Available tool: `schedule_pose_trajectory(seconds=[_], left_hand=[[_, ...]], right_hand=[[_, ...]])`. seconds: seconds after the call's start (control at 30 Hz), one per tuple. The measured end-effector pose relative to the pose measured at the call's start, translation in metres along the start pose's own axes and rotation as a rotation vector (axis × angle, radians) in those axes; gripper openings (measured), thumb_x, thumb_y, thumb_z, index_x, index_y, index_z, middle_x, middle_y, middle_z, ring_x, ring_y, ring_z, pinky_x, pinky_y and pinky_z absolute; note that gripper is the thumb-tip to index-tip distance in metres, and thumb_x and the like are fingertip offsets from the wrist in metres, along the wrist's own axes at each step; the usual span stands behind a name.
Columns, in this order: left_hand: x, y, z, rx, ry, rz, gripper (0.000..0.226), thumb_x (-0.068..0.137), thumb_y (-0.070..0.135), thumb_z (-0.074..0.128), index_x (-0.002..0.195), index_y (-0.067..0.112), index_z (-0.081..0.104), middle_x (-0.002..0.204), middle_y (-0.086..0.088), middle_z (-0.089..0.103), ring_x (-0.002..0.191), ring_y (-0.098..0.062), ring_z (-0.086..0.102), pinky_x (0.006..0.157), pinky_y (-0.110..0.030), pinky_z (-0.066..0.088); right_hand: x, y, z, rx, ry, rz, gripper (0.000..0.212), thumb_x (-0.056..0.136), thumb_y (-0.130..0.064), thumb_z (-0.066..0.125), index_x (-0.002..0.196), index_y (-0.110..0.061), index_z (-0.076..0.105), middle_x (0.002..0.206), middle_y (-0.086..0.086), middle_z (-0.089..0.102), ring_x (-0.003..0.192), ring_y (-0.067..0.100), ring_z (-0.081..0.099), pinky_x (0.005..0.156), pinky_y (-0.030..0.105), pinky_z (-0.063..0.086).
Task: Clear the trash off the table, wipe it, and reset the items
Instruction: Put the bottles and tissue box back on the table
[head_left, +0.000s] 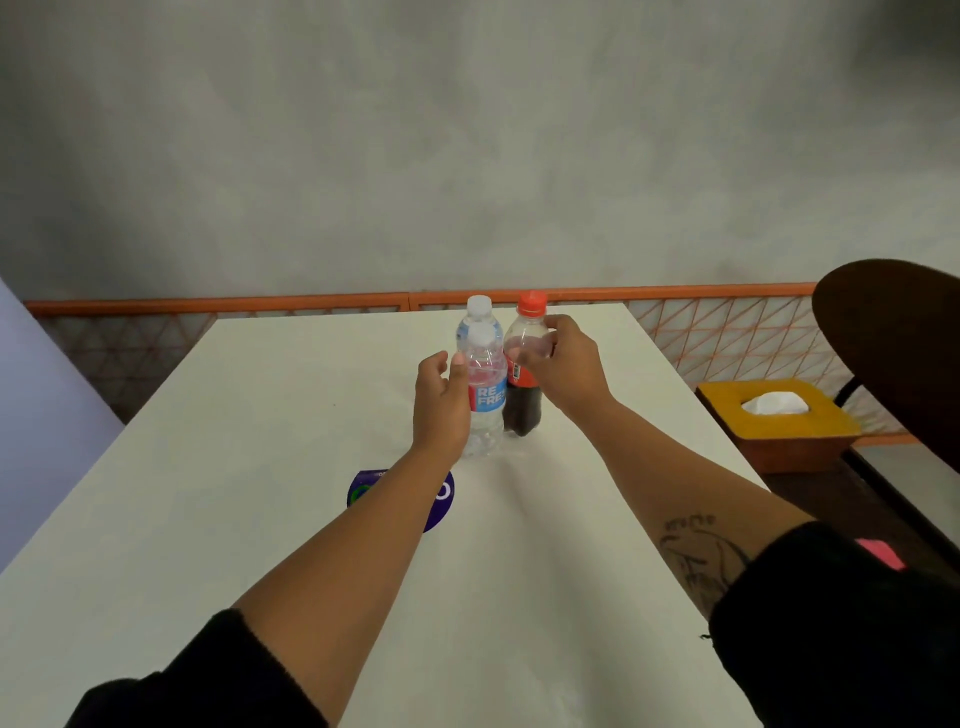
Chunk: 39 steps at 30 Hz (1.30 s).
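On the white table three bottles stand upright close together past the middle. The front water bottle has a blue label, and a second water bottle stands right behind it. To their right is a cola bottle with a red cap. My left hand is against the left side of the front water bottle; its thumb touches the bottle and its fingers are loosely spread, not wrapped round it. My right hand grips the clear upper part of the cola bottle, and its fingers show through the plastic.
A round blue sticker lies on the table under my left forearm. Off the table's right edge a yellow tissue box sits on a lower dark surface. A dark rounded chair back stands at the far right. An orange rail with mesh runs behind the table.
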<state>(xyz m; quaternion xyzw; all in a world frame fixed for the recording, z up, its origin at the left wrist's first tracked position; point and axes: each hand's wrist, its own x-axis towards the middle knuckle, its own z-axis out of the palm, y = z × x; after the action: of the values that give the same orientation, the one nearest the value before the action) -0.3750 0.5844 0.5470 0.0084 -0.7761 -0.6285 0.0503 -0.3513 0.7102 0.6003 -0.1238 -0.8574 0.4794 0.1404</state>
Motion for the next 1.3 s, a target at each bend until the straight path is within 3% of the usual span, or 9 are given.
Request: schedule_pose_trajectory(seconds=[0.47,0.67,0.83,0.9,1.13,1.3], left_hand=[[0.008,-0.009,0.013,-0.054,-0.038,-0.042,0.037,0.102,0.036,0.029,0.133,0.017,0.037,0.133,-0.006,0.050,0.117,-0.021,0.053,0.091,-0.028,0.044],[0.029,-0.016,0.019,-0.251,-0.079,-0.194,0.054,0.100,0.049,0.013,0.144,0.024,0.031,0.142,-0.006,0.046,0.124,-0.026,0.051,0.102,-0.039,0.041],[0.031,-0.019,0.024,-0.328,-0.122,-0.186,0.058,0.098,0.050,0.008,0.145,0.025,0.031,0.142,-0.005,0.047,0.122,-0.025,0.052,0.093,-0.034,0.044],[0.029,-0.021,0.027,-0.356,-0.122,-0.201,0.059,0.099,0.050,0.007,0.142,0.024,0.038,0.134,-0.005,0.053,0.114,-0.022,0.056,0.088,-0.031,0.045],[0.027,-0.025,0.036,-0.384,-0.061,-0.231,0.059,0.099,0.050,0.008,0.137,0.023,0.044,0.129,-0.007,0.057,0.114,-0.025,0.058,0.096,-0.037,0.046],[0.026,-0.024,0.034,-0.331,-0.043,-0.222,0.060,0.098,0.051,0.008,0.137,0.023,0.043,0.131,-0.006,0.056,0.116,-0.025,0.057,0.100,-0.039,0.045]], right_hand=[[0.008,0.014,0.010,0.123,-0.022,0.026,0.054,0.094,-0.033,0.054,0.143,-0.017,0.036,0.143,0.004,0.047,0.128,0.025,0.048,0.105,0.039,0.041],[0.008,0.028,0.025,0.284,-0.031,0.105,0.051,0.099,-0.046,0.035,0.146,-0.025,0.028,0.152,0.002,0.035,0.137,0.026,0.037,0.112,0.047,0.032],[0.007,0.037,0.037,0.365,-0.066,0.108,0.052,0.099,-0.051,0.025,0.146,-0.028,0.026,0.149,0.000,0.036,0.135,0.024,0.040,0.111,0.047,0.034],[0.009,0.038,0.036,0.377,-0.071,0.108,0.050,0.101,-0.048,0.024,0.146,-0.026,0.026,0.148,0.000,0.038,0.133,0.023,0.041,0.111,0.045,0.035],[0.015,0.043,0.031,0.390,-0.101,0.101,0.045,0.102,-0.045,0.025,0.142,-0.026,0.032,0.143,-0.001,0.044,0.125,0.016,0.046,0.108,0.039,0.036],[0.014,0.042,0.030,0.359,-0.119,0.090,0.048,0.101,-0.046,0.023,0.144,-0.027,0.028,0.146,-0.001,0.040,0.132,0.022,0.041,0.110,0.044,0.034]])
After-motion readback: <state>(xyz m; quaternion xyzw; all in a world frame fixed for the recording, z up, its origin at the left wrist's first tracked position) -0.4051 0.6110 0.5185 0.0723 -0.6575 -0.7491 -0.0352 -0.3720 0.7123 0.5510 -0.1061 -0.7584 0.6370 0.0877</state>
